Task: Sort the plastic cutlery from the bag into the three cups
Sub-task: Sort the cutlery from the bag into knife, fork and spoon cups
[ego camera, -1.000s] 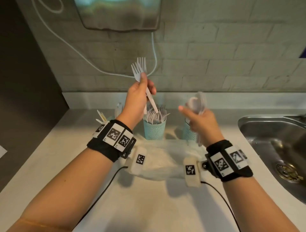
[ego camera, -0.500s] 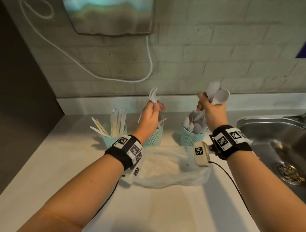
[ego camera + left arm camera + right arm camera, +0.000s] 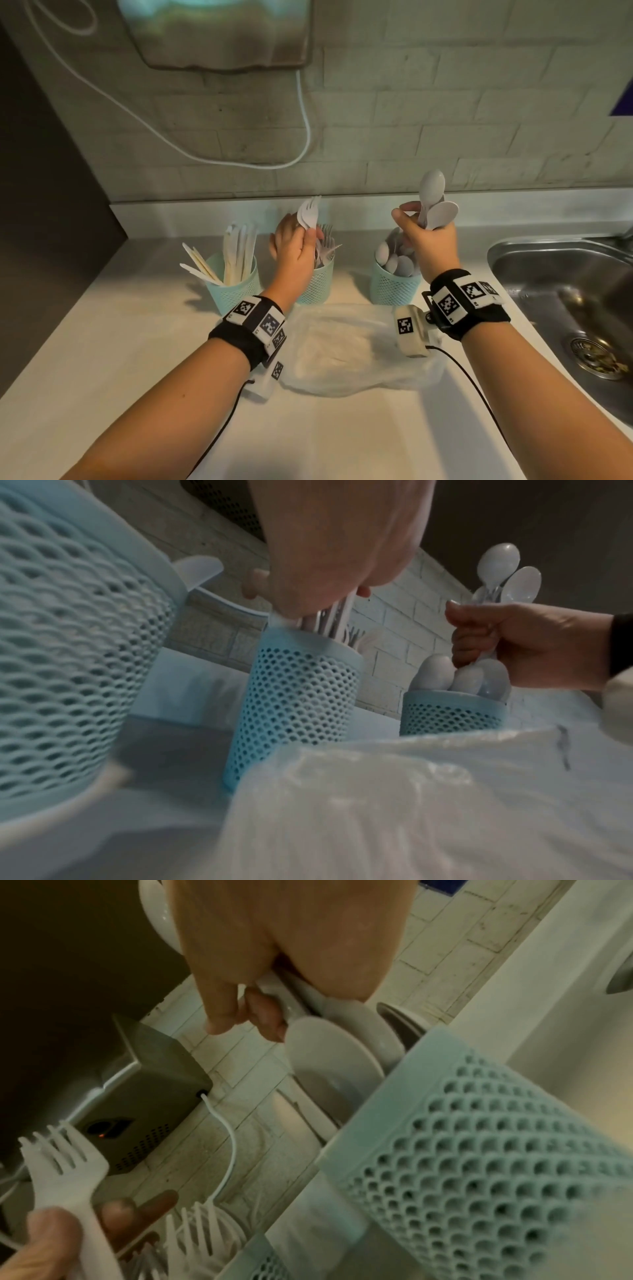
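Note:
Three teal mesh cups stand along the back of the counter. The left cup (image 3: 236,291) holds knives, the middle cup (image 3: 317,284) forks, the right cup (image 3: 394,287) spoons. My left hand (image 3: 294,250) grips a bunch of white forks (image 3: 308,216), tines up, handles reaching down into the middle cup (image 3: 294,696). My right hand (image 3: 428,246) grips several white spoons (image 3: 433,202), bowls up, just above the right cup (image 3: 452,715). The clear plastic bag (image 3: 352,353) lies flat in front of the cups.
A steel sink (image 3: 565,308) sits at the right. A white cable (image 3: 305,113) hangs on the brick wall from a grey box (image 3: 219,31). Bare counter (image 3: 102,359) stretches to the left and toward me.
Both hands came down from in front of the wall toward the cups. The forks moved over the middle cup, the spoons over the right cup.

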